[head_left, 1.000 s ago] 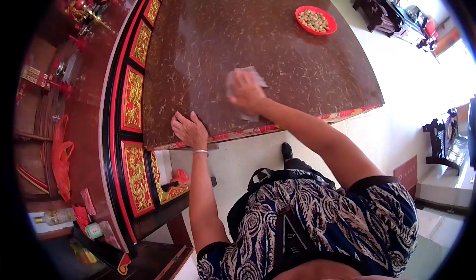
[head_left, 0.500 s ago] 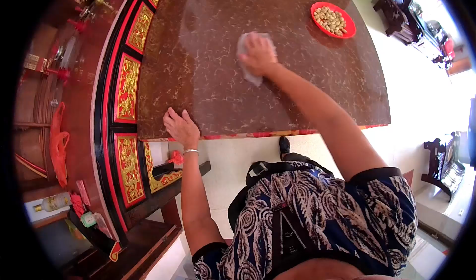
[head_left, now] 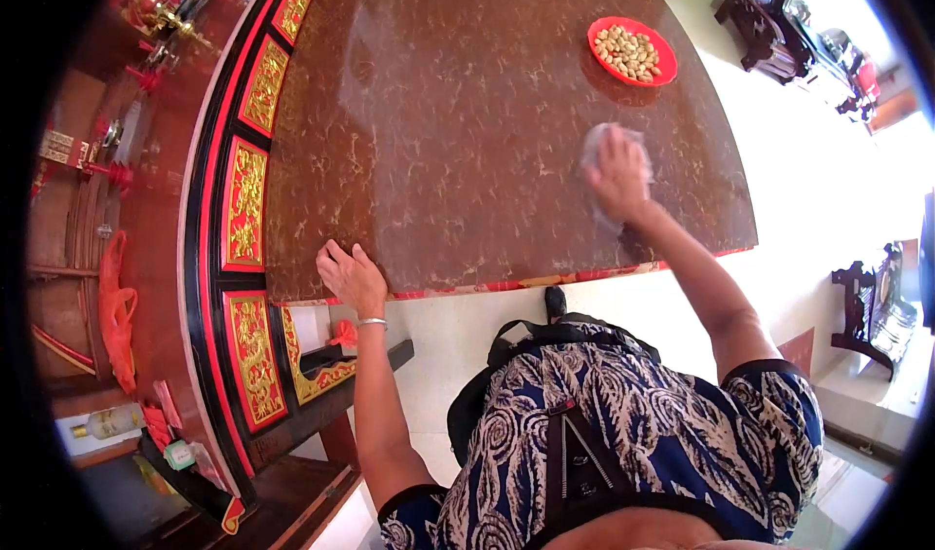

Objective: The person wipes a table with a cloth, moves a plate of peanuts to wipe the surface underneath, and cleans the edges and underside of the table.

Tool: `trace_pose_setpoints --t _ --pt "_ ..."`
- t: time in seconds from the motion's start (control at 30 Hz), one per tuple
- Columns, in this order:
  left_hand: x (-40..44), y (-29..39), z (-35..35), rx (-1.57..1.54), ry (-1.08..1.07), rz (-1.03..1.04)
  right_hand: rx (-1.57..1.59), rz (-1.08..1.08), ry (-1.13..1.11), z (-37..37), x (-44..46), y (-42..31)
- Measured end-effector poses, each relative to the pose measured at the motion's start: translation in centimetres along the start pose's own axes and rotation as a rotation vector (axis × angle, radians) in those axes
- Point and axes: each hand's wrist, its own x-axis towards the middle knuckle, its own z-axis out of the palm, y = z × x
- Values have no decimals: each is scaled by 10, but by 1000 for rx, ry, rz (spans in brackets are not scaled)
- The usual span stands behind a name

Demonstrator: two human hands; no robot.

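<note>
a pale, greyish cloth lies on the right part of the table, toward the near side, its outline slightly blurred. the right hand lies over it, palm down, with the fingers stretched toward the far side; blur hides how far apart they are. cloth shows to the left of the hand and at its near side.

just beyond the cloth, and apart from it, a red bowl stands on the table, filled with pale, nut-like pieces. the brown tabletop has light, vein-like markings, and a red patterned strip runs along its near edge.

the left hand rests on the near left corner area of the table, the thumb apart from loosely bent fingers, and grips nothing that shows. a silvery bracelet circles that wrist.

along the table's left side runs a black frame with red and gilt carved panels. farther left hangs a red plastic bag, with a bottle lying near it. at the near side are the person's dark patterned top and a black shoe. a dark carved seat stands well off to the right.
</note>
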Motion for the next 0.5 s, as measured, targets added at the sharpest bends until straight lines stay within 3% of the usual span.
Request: trace_pose_setpoints --t 0.03,0.1,0.17,0.23,0.37,0.5 --pt "0 2 -2 -21 -27 -26 36 -88 34 2 5 -23" --pt "0 3 -4 -40 -52 -54 188 -147 -194 -28 31 -87" --pt "1 2 -3 -14 -29 -20 54 -423 -149 -20 46 -149" --pt "2 1 -2 -20 -24 -26 225 -542 -5 -4 59 -206" --pt "2 1 -4 -33 -54 -39 367 -778 -1 13 92 -307" --pt "3 -1 -1 -12 -21 -3 374 -760 -16 12 135 -335"
